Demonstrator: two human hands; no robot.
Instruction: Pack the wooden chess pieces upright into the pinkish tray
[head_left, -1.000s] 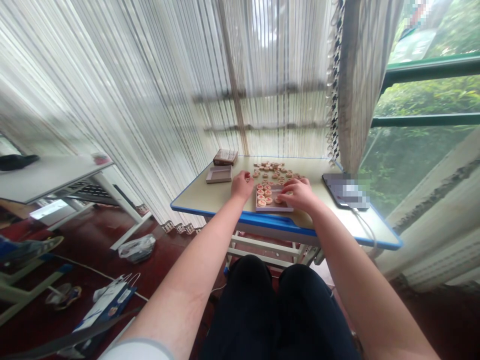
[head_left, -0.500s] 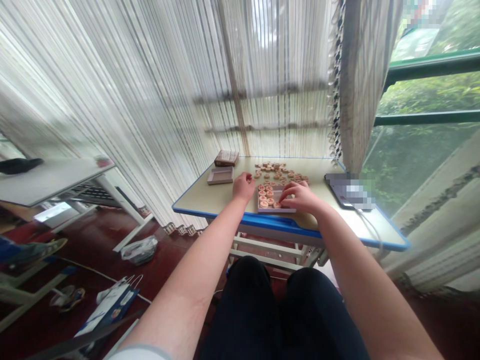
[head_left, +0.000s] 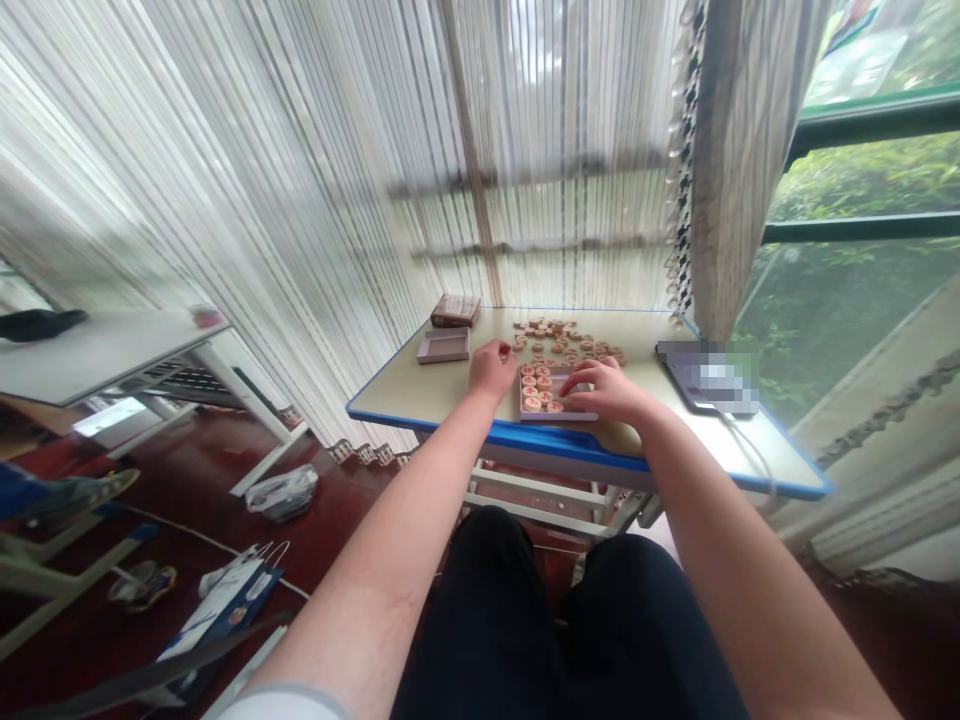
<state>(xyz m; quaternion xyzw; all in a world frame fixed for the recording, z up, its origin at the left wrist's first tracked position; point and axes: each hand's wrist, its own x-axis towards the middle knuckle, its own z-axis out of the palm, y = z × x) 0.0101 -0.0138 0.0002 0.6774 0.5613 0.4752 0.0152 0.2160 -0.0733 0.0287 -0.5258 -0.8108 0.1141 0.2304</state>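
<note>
A shallow open box (head_left: 574, 414) stands near the front edge of the desk. Round wooden Chinese chess pieces with red characters (head_left: 537, 386) fill its left part in rows. My right hand (head_left: 606, 388) is over the box's right part, fingers bent down and apart, with no piece visible in them. Left of the box, my left hand (head_left: 493, 370) is closed with the fingertips pinched; whatever they hold is too small to make out. Behind the box lie many loose Chinese chess pieces (head_left: 551, 330), scattered on the desktop.
At the desk's back left are an empty shallow tray (head_left: 444, 346) and a brown box (head_left: 456, 310). A dark device with a cable (head_left: 690, 375), partly blurred, lies at the right. Another table (head_left: 112, 345) stands left; a plastic bag (head_left: 282, 492) and a paper bag (head_left: 225, 605) are on the floor.
My right fingers have lifted slightly off the piece at the front of the box, which stays in its row. My left hand is still closed beside the box. The view has shifted a little.
</note>
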